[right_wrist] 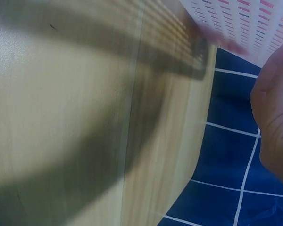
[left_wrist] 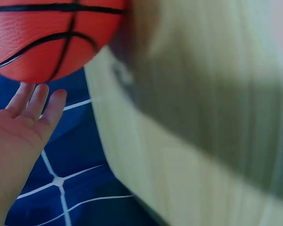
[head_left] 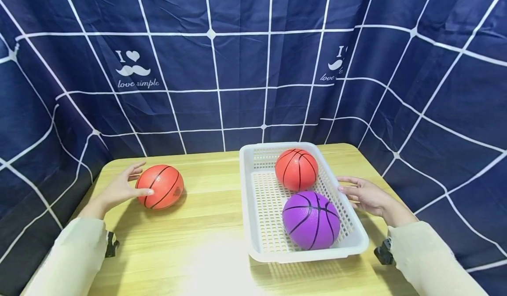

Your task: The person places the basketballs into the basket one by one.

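In the head view my left hand (head_left: 118, 191) is at the left side of an orange-red toy basketball (head_left: 160, 186) on the table, its thumb overlapping the ball's front. The left wrist view shows the fingers (left_wrist: 52, 110) fairly straight, tips right at the ball's edge. To the right stands a white plastic basket (head_left: 248, 208) with perforated walls. Inside it are another orange-red basketball (head_left: 296, 170) at the back and a purple basketball (head_left: 311, 220) at the front. My right hand (head_left: 368, 195) is beside the basket's right wall, fingers extended and tips right at the rim.
A light wooden table (head_left: 210, 190) carries everything, its far edge running behind the basket. Dark blue curtain cloth (head_left: 241, 62) with white grid lines hangs behind the table and at both sides. Bright glare lies on the table's front middle.
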Demonstrator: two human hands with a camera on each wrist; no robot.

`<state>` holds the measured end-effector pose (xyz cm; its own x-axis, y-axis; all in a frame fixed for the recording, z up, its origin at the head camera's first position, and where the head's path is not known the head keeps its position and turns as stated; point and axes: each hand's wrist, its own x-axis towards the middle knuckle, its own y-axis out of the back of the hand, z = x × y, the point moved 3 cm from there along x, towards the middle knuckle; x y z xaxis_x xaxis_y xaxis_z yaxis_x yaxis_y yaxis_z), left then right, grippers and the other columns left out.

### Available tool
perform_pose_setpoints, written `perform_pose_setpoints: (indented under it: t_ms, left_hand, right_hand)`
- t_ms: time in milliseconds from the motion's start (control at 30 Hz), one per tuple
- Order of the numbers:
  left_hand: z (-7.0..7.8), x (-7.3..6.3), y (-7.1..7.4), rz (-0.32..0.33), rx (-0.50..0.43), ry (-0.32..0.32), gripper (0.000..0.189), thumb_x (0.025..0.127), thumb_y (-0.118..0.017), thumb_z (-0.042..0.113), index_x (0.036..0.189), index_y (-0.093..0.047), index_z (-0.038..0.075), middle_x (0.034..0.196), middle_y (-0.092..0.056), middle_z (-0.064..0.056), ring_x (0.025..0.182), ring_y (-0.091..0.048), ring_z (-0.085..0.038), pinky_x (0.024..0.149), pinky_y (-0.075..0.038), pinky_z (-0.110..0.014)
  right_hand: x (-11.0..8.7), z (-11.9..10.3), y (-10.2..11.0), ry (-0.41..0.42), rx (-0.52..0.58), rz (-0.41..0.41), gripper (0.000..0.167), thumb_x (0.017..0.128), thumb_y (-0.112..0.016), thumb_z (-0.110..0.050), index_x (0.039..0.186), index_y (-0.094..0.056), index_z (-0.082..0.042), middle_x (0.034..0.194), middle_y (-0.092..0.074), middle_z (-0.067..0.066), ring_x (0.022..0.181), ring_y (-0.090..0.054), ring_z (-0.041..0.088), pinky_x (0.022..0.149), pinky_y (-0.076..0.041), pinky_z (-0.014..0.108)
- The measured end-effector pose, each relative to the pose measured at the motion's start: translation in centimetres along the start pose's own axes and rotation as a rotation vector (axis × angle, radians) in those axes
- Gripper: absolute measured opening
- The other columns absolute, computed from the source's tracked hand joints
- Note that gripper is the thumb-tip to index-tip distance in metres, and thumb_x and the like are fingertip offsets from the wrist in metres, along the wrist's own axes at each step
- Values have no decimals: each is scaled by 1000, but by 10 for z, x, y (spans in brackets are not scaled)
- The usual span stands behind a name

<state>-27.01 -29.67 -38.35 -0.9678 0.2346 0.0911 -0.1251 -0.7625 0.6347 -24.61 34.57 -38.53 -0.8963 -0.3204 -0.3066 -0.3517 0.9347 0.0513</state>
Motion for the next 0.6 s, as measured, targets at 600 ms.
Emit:
perform_pose_setpoints:
  t_ms: [600]
  left_hand:
    - [-12, -1, -14, 31, -102, 29, 85, 77, -78, 13, 144, -28, 1, 128, -44, -26, 104, -48, -32, 69, -52, -30]
  right_hand:
    - [0, 1, 1, -12, 6, 11, 55, 99, -52, -14, 144, -26, 4, 116, -63, 6, 103, -61, 14, 84, -51, 36]
